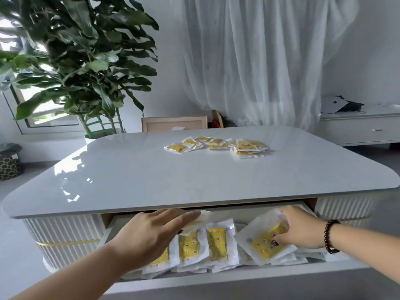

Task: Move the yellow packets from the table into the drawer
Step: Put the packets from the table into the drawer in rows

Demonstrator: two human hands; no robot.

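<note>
Both hands are down in the open drawer (pixel 238 276) under the white table (pixel 194 180); the left hand (pixel 151 230) lies flat, fingers straight and together, pressing on a packet (pixel 194 221) atop the row; the right hand (pixel 303 230) pinches a tilted yellow packet (pixel 263 243) at its upper edge; a scatter of yellow packets (pixel 216 145) lies on the tabletop's far side; a leafy plant (pixel 82 61) stands behind.

yellow packets (pixel 216 145) scattered on table (pixel 151 169) | more, perhaps overlapping, in open drawer (pixel 238 276)
</note>
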